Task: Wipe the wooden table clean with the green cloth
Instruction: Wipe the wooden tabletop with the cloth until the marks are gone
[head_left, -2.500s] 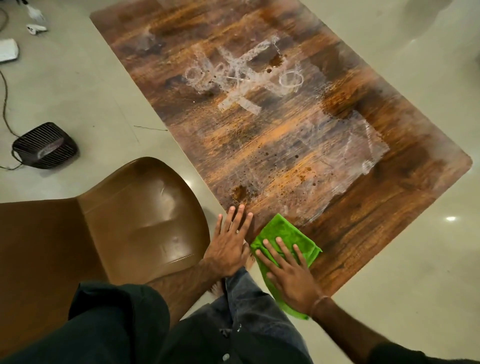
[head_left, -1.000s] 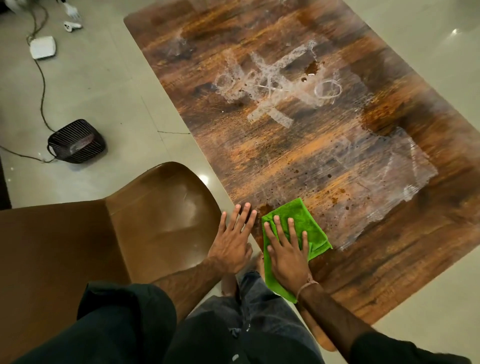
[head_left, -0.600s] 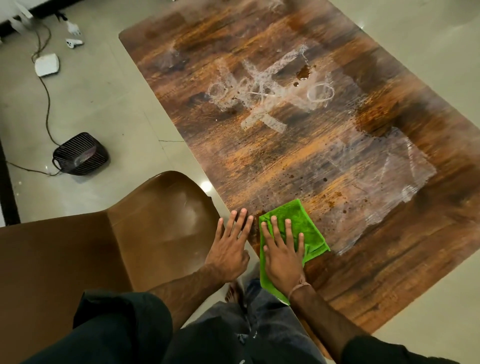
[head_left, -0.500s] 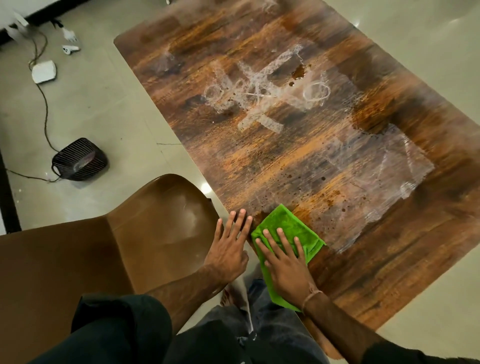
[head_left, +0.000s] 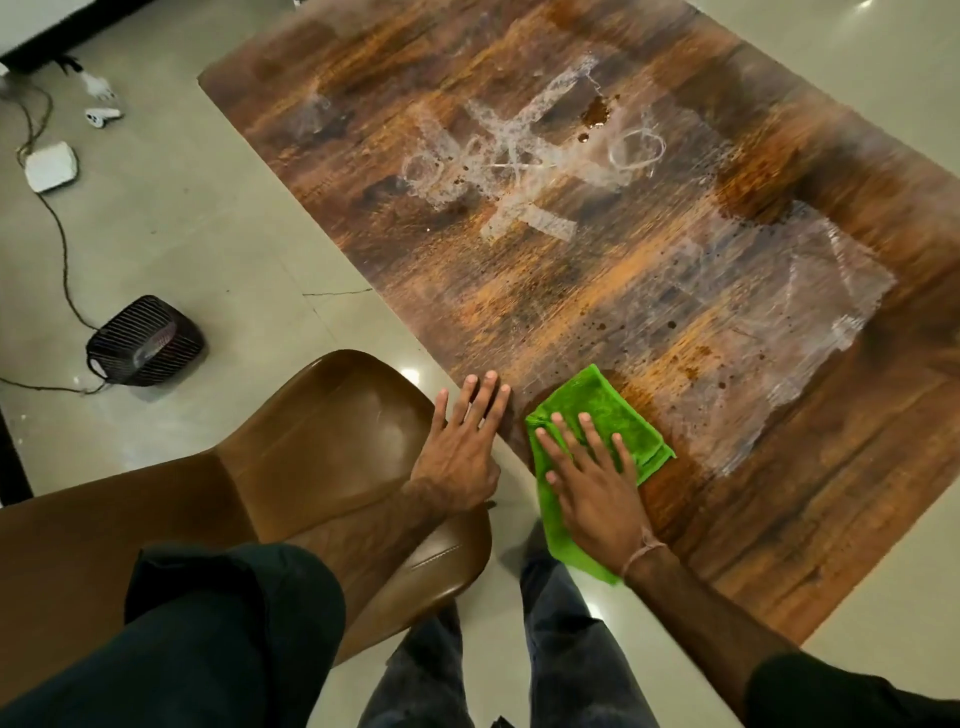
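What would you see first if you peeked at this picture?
The bright green cloth pops out, pressed flat under the right hand at the near edge of the wooden table. Next come the white smeary scribbles across its middle, with brown drips around them.

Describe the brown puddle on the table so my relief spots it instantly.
On the wooden table, far half, white smears form a cross. The puddle sits beside the cross's far arm, near a white ring. Unlike the tiny specks around, it is one large dark blob.
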